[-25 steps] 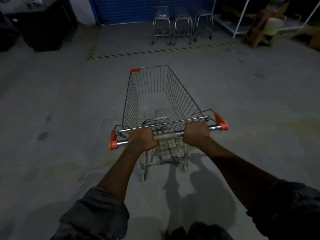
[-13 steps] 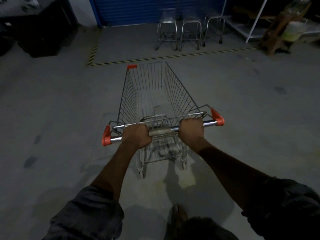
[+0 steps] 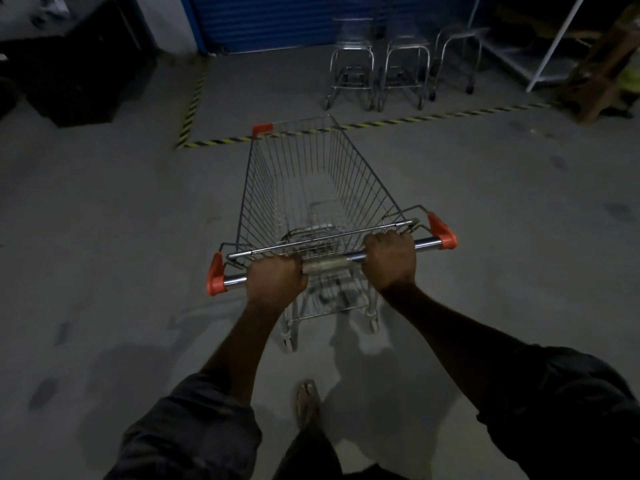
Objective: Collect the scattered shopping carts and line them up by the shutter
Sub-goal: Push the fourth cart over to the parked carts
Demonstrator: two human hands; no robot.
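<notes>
Both hands clench the handle bar (image 3: pixel 424 244) of a wire shopping cart (image 3: pixel 313 188): left hand (image 3: pixel 276 281) near the left orange end cap, right hand (image 3: pixel 390 259) near the right. It stands on a dim grey concrete floor (image 3: pixel 104 220), nose at a yellow-black striped line (image 3: pixel 433 116). Beyond, three carts (image 3: pixel 401 67) stand side by side before the blue shutter (image 3: pixel 277 22).

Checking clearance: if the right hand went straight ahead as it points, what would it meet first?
The right hand would likely meet the cart's wire basket just past the handle it grips.
</notes>
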